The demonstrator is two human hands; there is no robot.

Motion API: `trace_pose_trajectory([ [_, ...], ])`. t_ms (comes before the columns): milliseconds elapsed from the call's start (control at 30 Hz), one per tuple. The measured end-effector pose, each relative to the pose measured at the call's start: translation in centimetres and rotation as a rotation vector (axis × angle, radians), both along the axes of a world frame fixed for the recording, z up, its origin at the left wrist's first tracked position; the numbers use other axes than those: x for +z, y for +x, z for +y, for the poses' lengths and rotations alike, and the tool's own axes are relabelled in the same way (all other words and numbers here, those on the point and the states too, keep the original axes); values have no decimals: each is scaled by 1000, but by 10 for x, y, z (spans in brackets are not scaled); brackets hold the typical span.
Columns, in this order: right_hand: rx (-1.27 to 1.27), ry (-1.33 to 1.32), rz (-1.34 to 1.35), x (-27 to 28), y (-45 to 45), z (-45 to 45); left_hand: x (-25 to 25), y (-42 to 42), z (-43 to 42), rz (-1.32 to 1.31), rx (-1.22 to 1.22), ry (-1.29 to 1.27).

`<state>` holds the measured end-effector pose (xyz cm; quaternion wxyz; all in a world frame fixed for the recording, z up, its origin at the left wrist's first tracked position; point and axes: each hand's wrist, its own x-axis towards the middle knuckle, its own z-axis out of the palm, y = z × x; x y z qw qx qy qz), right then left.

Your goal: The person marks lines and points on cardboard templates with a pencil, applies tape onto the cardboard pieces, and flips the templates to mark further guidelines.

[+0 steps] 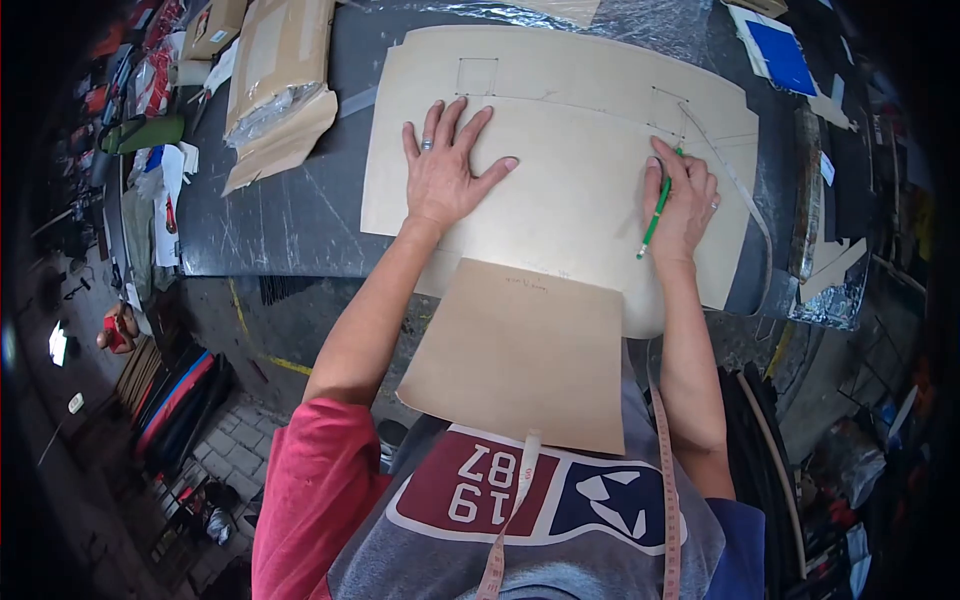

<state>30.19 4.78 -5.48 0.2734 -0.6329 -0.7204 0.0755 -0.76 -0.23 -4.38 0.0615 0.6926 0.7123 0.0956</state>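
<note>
On the table (pixel 290 220), left hand (pixel 447 183) lies spread flat, apparently steadying card (pixel 560 190); right hand (pixel 685 205) grips pencil (pixel 654 220), as for writing.

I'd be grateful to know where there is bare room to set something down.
The dark table has a bare patch bordered by the cardboard package, the large sheet and the near edge. On that sheet, the space between the left hand and the right hand with its green pencil is free. The right end, around the blue folder, is crowded.
</note>
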Motion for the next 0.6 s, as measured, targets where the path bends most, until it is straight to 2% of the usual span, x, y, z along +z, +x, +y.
trace_pose_trajectory([
  [600, -29, 3, 73, 1, 0, 1, -10, -3, 2, 59, -17, 2],
])
